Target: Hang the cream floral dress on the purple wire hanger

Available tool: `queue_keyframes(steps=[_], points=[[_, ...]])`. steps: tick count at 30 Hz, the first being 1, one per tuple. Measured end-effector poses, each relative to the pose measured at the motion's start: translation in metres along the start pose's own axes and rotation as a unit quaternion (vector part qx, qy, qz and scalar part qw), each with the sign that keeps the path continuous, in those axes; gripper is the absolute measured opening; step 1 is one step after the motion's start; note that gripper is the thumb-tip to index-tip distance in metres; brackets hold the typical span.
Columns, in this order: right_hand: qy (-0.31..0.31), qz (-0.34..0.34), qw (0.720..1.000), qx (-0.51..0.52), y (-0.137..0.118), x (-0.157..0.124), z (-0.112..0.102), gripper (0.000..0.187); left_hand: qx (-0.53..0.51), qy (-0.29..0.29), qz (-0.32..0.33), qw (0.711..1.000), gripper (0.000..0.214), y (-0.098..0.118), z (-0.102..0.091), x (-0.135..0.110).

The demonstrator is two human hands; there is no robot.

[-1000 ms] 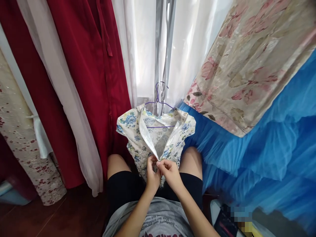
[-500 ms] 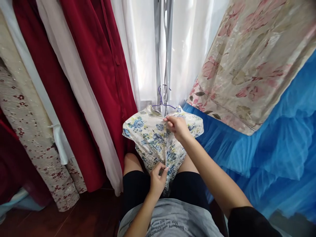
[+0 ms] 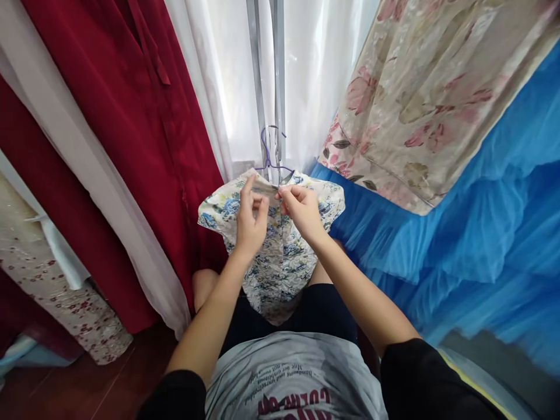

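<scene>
A small white dress with blue flowers (image 3: 280, 262) hangs on a purple wire hanger (image 3: 268, 156) in front of me, its hem over my lap. My left hand (image 3: 249, 219) and my right hand (image 3: 300, 210) are both up at the dress's collar, just under the hanger hook. Each hand pinches the fabric at the neckline, the fingertips of the two nearly meeting. The dress's back opening is closed below my hands.
A dark red garment (image 3: 131, 140) and white sheer fabric (image 3: 306, 76) hang at the left and centre. A beige dress with pink flowers (image 3: 429, 93) and a blue tulle skirt (image 3: 472, 245) hang at the right. Dark wooden floor (image 3: 109, 385) lies below left.
The dress's open back has been drawn closed from waist to collar. My right hand went up first, then my left hand rose from the waist to the neckline.
</scene>
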State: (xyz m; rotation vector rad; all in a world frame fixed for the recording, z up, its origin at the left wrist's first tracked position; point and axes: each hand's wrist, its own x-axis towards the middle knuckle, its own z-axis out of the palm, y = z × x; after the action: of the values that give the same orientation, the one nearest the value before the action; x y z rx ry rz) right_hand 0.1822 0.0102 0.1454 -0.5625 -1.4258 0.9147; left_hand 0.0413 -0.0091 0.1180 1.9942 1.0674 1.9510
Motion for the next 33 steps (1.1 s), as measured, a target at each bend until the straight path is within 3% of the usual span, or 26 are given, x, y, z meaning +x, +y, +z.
queue_keyframes(steps=[2,4,6,8,11,13,15,17,19,21,23,26,29,31,33], points=[[-0.006,-0.006,1.0,-0.002,-0.006,0.001,0.0,0.03,0.057,-0.074,0.053,0.994,0.031,0.014,-0.005,0.031],[-0.015,-0.009,1.0,0.002,-0.009,0.006,0.002,0.03,0.116,-0.101,0.093,0.984,0.026,0.026,-0.007,0.046],[-0.02,-0.021,1.0,-0.012,-0.008,0.012,0.005,0.031,0.147,-0.058,0.108,0.982,0.026,0.034,-0.008,0.05],[-0.023,-0.024,0.998,-0.057,0.0,0.014,0.009,0.03,0.145,0.019,0.099,0.984,0.024,0.035,-0.014,0.053],[-0.051,0.028,0.992,-0.115,0.018,0.004,0.012,0.031,0.107,0.145,0.061,0.982,0.021,0.021,-0.039,0.068],[-0.082,0.061,0.988,-0.115,0.028,-0.009,0.011,0.03,0.058,0.224,0.013,0.973,0.016,0.0,-0.066,0.081],[-0.103,0.068,0.987,-0.101,0.032,-0.021,0.011,0.029,-0.033,0.301,-0.086,0.949,0.014,-0.027,-0.094,0.088],[-0.111,0.066,0.988,-0.085,0.032,-0.03,0.014,0.029,-0.162,0.37,-0.231,0.885,0.019,-0.053,-0.113,0.081],[-0.108,0.07,0.989,-0.072,0.031,-0.033,0.017,0.028,-0.249,0.392,-0.348,0.815,0.023,-0.074,-0.115,0.059],[-0.085,0.098,0.99,-0.054,0.033,-0.036,0.016,0.027,-0.27,0.369,-0.413,0.788,0.024,-0.09,-0.101,0.026],[-0.025,0.143,0.989,-0.017,0.042,-0.042,0.005,0.026,-0.282,0.335,-0.46,0.772,0.024,-0.1,-0.076,-0.011],[0.096,0.179,0.979,0.032,0.062,-0.066,-0.031,0.028,-0.307,0.277,-0.507,0.756,0.02,-0.104,-0.03,-0.064],[0.22,0.186,0.957,0.047,0.085,-0.102,-0.072,0.032,-0.339,0.232,-0.523,0.747,0.018,-0.092,0.011,-0.096],[0.249,0.192,0.949,0.036,0.094,-0.12,-0.091,0.039,-0.358,0.207,-0.503,0.758,0.021,-0.076,0.031,-0.102],[0.203,0.184,0.962,0.004,0.096,-0.129,-0.095,0.043,-0.369,0.163,-0.441,0.801,0.025,-0.056,0.044,-0.1]])
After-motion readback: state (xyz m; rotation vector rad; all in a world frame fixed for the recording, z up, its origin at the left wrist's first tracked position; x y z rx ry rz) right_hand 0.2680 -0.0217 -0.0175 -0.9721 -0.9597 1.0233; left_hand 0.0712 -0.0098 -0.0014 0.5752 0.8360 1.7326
